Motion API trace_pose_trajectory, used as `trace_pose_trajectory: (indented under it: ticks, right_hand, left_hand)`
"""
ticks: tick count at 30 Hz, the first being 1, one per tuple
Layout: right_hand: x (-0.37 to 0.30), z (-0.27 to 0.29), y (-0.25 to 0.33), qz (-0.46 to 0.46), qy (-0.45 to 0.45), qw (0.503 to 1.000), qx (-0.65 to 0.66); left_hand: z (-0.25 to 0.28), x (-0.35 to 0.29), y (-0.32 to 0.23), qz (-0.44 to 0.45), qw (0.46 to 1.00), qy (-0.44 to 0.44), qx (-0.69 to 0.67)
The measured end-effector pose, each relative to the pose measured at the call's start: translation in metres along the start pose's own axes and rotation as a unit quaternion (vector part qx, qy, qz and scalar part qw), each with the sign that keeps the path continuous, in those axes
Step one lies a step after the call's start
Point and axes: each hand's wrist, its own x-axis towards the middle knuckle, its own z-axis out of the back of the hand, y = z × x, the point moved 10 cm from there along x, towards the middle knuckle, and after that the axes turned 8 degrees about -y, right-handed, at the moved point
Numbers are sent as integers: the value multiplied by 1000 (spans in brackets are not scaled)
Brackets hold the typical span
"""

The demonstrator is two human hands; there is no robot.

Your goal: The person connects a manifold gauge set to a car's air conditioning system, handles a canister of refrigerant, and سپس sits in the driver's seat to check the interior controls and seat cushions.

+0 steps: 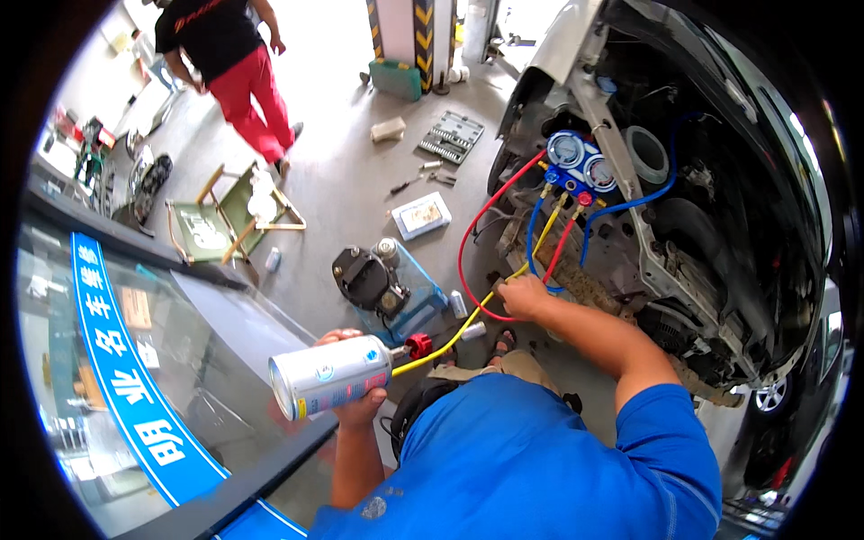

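Note:
My left hand (364,408) is wrapped round a silver-white refrigerant can (331,373), held nearly on its side. A red can tap (418,345) sits on the can's end, pointing right. From it a yellow hose (450,346) runs up to a blue manifold gauge set (578,166) with two round dials at the car's open front. My right hand (525,297) is closed on the yellow hose partway along; its fingertips are partly hidden. A red hose (464,243) loops close by that hand, and a blue hose (630,203) leads into the engine bay.
The car's stripped front (666,261) fills the right side. Below stand a blue crate (418,283) and a black machine (364,277). A socket set (452,137), white box (421,216) and folding chair (236,211) are on the floor. A person (236,72) is at upper left; a glass panel (207,360) borders my left.

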Motion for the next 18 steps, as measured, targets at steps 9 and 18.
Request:
trace_pose_trajectory:
  ticks: [9,18]
  right_hand:
    - [-115,-114,-47,-222,214,938,159]
    - [-128,-160,-80,-290,107,907,286]
  left_hand:
    - [14,0,18,14,1000,-19,-16]
    - [15,17,15,-3,999,30,39]
